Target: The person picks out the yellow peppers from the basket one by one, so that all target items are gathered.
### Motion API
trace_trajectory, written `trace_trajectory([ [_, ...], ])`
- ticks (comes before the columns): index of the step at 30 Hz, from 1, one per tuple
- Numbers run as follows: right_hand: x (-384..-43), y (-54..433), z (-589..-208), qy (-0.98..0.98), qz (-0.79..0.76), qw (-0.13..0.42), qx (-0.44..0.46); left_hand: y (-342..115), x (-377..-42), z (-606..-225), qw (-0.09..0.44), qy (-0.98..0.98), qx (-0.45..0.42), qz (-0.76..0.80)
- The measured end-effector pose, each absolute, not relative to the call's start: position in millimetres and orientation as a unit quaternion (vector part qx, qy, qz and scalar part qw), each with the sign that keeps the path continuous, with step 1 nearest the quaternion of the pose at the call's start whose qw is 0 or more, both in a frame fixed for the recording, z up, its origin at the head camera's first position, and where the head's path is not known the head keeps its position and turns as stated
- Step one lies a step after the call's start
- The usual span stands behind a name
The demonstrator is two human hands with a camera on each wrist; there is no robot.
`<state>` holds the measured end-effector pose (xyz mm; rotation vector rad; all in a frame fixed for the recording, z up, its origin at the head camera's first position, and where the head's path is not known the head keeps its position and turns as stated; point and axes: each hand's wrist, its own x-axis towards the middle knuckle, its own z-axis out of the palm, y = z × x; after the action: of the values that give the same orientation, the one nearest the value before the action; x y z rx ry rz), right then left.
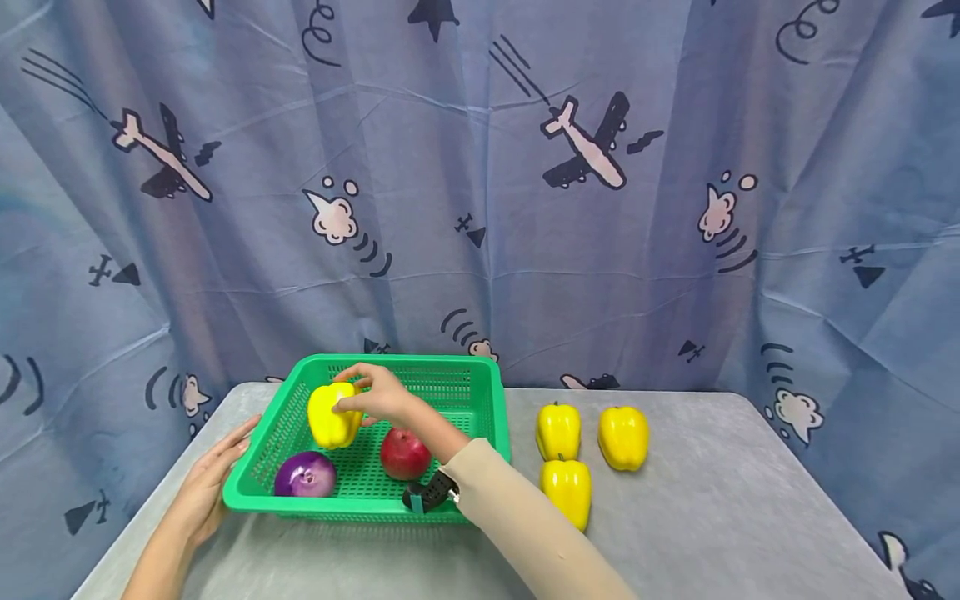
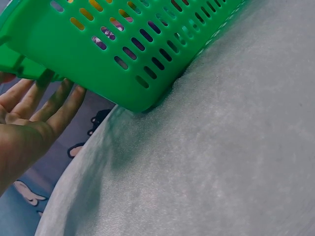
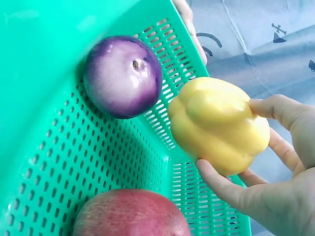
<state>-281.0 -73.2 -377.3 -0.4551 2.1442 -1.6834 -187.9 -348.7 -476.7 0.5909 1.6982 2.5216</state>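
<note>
My right hand (image 1: 378, 396) holds a yellow bell pepper (image 1: 332, 417) over the left part of a green basket (image 1: 367, 505). In the right wrist view, the fingers and thumb grip one end of this pepper (image 3: 216, 125). A round purple vegetable with a pale patch (image 3: 123, 76) lies in the basket's near left corner. Closer to the middle sits a round red fruit (image 1: 405, 454), partly behind the right forearm in the head view. My left hand (image 1: 206, 483) is at the basket's left side, its fairly straight fingers (image 2: 54, 101) touching the green plastic under the rim.
Right of the basket, three more yellow bell peppers (image 1: 624, 437) stand on the grey tabletop (image 1: 712, 508). A blue patterned curtain (image 1: 465, 208) hangs behind the table. The right wrist carries a black strap (image 1: 431, 492) close over the basket's front rim.
</note>
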Motion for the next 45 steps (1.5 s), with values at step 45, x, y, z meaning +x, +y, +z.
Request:
trace_trajectory([
  [45,-239,-29,-355,0.74,-0.618,0.171,-0.202,-349,-188,-477,0.025,0.544,0.19,0.817],
])
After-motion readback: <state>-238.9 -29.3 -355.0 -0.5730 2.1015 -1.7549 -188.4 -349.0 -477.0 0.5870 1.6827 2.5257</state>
